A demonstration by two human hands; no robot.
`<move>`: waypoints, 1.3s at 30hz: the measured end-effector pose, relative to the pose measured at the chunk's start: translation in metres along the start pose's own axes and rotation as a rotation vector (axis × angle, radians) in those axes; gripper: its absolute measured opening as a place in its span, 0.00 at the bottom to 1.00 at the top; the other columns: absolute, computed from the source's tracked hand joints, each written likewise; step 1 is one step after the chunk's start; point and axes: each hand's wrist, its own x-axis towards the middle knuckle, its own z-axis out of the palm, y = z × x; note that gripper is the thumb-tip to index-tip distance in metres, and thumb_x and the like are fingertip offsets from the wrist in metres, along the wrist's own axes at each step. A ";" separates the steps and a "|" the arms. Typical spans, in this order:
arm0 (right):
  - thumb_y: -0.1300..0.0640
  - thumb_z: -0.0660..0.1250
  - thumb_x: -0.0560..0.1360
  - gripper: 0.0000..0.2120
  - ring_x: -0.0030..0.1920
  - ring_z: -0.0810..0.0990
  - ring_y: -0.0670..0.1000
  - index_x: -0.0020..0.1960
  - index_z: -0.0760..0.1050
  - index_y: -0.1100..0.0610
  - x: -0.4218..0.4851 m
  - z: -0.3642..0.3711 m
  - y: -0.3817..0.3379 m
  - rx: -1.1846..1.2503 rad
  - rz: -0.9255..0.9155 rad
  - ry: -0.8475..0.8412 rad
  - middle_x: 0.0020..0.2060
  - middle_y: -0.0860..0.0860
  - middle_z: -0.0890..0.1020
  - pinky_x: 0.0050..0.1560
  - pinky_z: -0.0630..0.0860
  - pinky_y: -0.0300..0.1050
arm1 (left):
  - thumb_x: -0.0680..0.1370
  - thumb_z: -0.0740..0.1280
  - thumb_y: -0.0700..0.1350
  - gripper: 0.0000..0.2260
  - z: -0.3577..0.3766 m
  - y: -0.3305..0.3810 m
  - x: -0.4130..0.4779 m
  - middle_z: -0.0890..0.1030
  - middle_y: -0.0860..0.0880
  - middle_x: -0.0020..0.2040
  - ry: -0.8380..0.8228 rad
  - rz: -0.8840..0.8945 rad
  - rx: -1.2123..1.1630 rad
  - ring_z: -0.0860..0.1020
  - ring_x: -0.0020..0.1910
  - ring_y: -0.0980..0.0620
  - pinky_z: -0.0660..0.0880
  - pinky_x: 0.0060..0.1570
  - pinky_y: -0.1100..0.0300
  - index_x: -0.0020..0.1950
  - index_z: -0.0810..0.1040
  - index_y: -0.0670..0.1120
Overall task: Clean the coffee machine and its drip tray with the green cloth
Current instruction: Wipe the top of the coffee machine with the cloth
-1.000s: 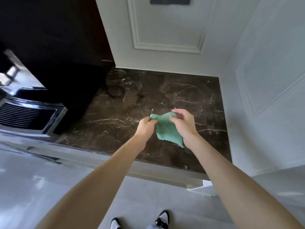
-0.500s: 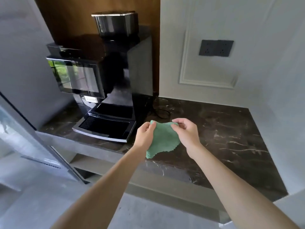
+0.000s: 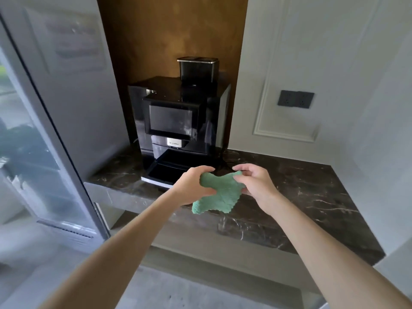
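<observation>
- The dark marble counter [image 3: 301,190] runs along a white panelled wall. The black coffee machine [image 3: 176,117] stands at its left end, in a wood-backed niche.
- The drip tray [image 3: 162,172] sits at the machine's base, just beyond my left hand [image 3: 192,186].
- Both hands hold the green cloth [image 3: 219,195] above the counter. My left fingers curl round one side, and my right hand [image 3: 256,184] pinches the opposite corner.
- Recommended: fold the cloth into a flat pad and gather its loose corners before wiping.
</observation>
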 end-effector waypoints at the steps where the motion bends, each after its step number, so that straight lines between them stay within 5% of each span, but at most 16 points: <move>1: 0.65 0.71 0.78 0.10 0.53 0.85 0.57 0.52 0.83 0.52 -0.008 0.004 -0.006 -0.026 -0.032 -0.006 0.51 0.59 0.84 0.53 0.84 0.56 | 0.74 0.78 0.47 0.25 -0.008 0.001 -0.009 0.83 0.53 0.57 0.021 0.038 0.069 0.81 0.51 0.56 0.78 0.49 0.65 0.70 0.77 0.54; 4: 0.64 0.70 0.79 0.08 0.46 0.82 0.50 0.51 0.83 0.52 -0.030 0.015 -0.022 -0.113 -0.134 0.002 0.47 0.57 0.84 0.45 0.84 0.47 | 0.79 0.73 0.50 0.10 -0.029 0.003 -0.035 0.83 0.53 0.49 0.100 0.135 0.224 0.81 0.46 0.55 0.74 0.41 0.67 0.59 0.84 0.51; 8: 0.62 0.69 0.80 0.06 0.40 0.82 0.47 0.52 0.83 0.55 -0.055 0.030 -0.040 -0.136 -0.253 -0.039 0.44 0.52 0.85 0.35 0.79 0.37 | 0.81 0.69 0.54 0.10 -0.047 -0.002 -0.062 0.76 0.51 0.45 0.247 0.202 0.266 0.74 0.49 0.52 0.70 0.45 0.59 0.50 0.83 0.48; 12: 0.49 0.72 0.79 0.06 0.51 0.85 0.52 0.53 0.85 0.48 -0.081 0.051 -0.049 -0.088 -0.241 -0.214 0.49 0.49 0.86 0.52 0.85 0.50 | 0.82 0.67 0.53 0.11 -0.069 -0.002 -0.095 0.80 0.51 0.48 0.228 0.105 0.048 0.79 0.48 0.53 0.77 0.45 0.60 0.53 0.81 0.46; 17: 0.43 0.75 0.75 0.14 0.64 0.78 0.46 0.57 0.80 0.44 -0.102 0.092 -0.059 -0.216 -0.247 -0.375 0.57 0.40 0.83 0.64 0.75 0.48 | 0.83 0.67 0.45 0.04 -0.106 -0.007 -0.117 0.80 0.52 0.47 0.227 0.124 -0.094 0.79 0.44 0.55 0.78 0.41 0.62 0.55 0.78 0.45; 24: 0.58 0.70 0.81 0.04 0.49 0.86 0.54 0.52 0.77 0.58 -0.078 0.154 -0.096 -0.166 -0.326 -0.313 0.48 0.58 0.86 0.53 0.84 0.50 | 0.82 0.68 0.47 0.03 -0.153 -0.046 -0.109 0.81 0.57 0.50 0.422 0.217 -0.119 0.79 0.48 0.60 0.74 0.44 0.64 0.56 0.79 0.52; 30: 0.55 0.67 0.82 0.01 0.49 0.85 0.51 0.52 0.77 0.52 -0.036 0.227 -0.137 -0.233 -0.474 -0.182 0.48 0.51 0.85 0.53 0.83 0.58 | 0.84 0.65 0.51 0.05 -0.227 -0.077 -0.072 0.81 0.59 0.44 0.510 0.267 -0.099 0.78 0.43 0.70 0.70 0.37 0.77 0.50 0.79 0.54; 39: 0.52 0.66 0.83 0.06 0.50 0.84 0.51 0.54 0.79 0.53 0.014 0.287 -0.214 -0.107 -0.548 0.054 0.48 0.51 0.84 0.50 0.82 0.53 | 0.82 0.68 0.54 0.08 -0.335 -0.071 0.000 0.83 0.56 0.48 0.420 0.299 -0.280 0.81 0.43 0.62 0.75 0.39 0.70 0.54 0.82 0.52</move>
